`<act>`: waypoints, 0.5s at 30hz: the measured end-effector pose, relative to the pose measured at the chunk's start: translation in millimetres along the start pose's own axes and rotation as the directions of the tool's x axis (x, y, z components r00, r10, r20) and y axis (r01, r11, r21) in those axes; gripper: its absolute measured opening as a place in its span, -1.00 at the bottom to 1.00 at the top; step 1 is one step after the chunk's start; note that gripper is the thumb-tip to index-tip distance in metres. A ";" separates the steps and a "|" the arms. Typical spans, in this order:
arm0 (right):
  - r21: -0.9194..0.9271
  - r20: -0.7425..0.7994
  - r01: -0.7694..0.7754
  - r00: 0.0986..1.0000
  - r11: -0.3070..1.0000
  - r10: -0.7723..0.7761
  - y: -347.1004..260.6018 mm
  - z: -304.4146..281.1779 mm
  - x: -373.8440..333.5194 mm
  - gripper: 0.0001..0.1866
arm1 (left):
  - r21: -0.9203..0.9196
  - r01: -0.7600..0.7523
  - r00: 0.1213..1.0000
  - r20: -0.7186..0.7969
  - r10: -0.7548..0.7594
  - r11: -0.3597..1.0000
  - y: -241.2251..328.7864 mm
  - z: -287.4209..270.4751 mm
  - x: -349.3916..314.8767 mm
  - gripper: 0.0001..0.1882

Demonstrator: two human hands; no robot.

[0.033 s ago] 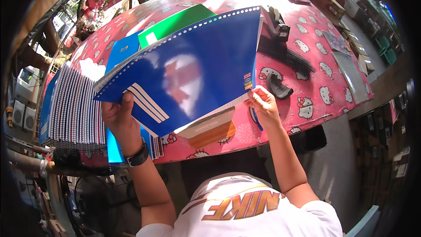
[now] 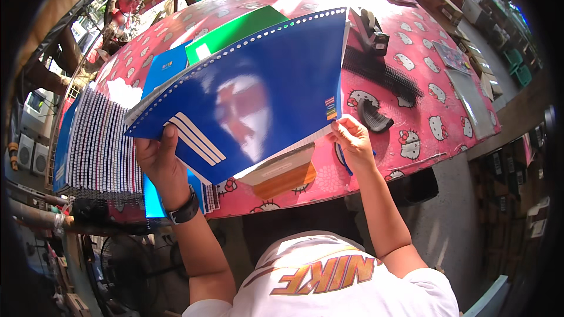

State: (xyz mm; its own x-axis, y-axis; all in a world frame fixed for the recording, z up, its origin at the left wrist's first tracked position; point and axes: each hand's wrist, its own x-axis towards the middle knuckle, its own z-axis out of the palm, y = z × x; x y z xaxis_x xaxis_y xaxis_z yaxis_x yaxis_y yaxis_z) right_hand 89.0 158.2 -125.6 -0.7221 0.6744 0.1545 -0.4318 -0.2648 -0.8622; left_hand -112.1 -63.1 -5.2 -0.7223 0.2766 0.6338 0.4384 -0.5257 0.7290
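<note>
1. My left hand pinches the lower left end of the blue-covered book, thumb in front, fingers hidden behind; my right hand pinches its lower right corner.
2. Book hangs tilted between both grips, holes along the far edge, no coil visible through them. Step, as I judge it: handling the punched, unbound book. Next move seems to call for even pressure, pages aligned.
3. Print: three white bars by my left thumb; small multicoloured label above my right fingertips.
4. Left of my left hand: coil-bound notebooks. Beyond the right: black coils. Nearer me: orange-lettered shirt.
</note>
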 end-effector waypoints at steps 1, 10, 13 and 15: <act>0.000 -0.024 0.025 0.999 1.000 -0.025 1.7 2.6 2.0 -0.88 | -0.006 -0.009 1.000 0.007 0.009 1.000 1.0 -1.8 -0.2 -0.67; -0.164 0.117 -0.058 0.990 0.985 0.078 3.4 -22.4 5.6 -0.95 | 0.032 0.006 0.989 0.146 -0.011 0.999 14.6 -15.2 -16.9 -0.64; -0.468 0.185 -0.047 0.971 0.882 0.150 4.7 -28.9 -0.3 -0.75 | 0.129 0.148 0.978 0.131 -0.164 0.981 6.0 -26.5 -41.6 -0.63; -0.462 0.147 -0.093 0.973 0.882 0.180 1.3 -34.3 -4.7 -0.41 | 0.090 0.292 0.956 -0.013 -0.292 0.952 -3.0 -18.5 -58.2 -0.50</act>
State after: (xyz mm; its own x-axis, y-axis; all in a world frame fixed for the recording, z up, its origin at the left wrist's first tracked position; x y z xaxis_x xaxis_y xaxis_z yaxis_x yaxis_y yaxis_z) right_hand 110.4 178.4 -144.0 -0.8596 0.5067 0.0658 -0.0633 0.0222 -0.9977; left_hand -81.3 -92.5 -49.0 -0.8259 0.4071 0.3900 0.2547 -0.3476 0.9024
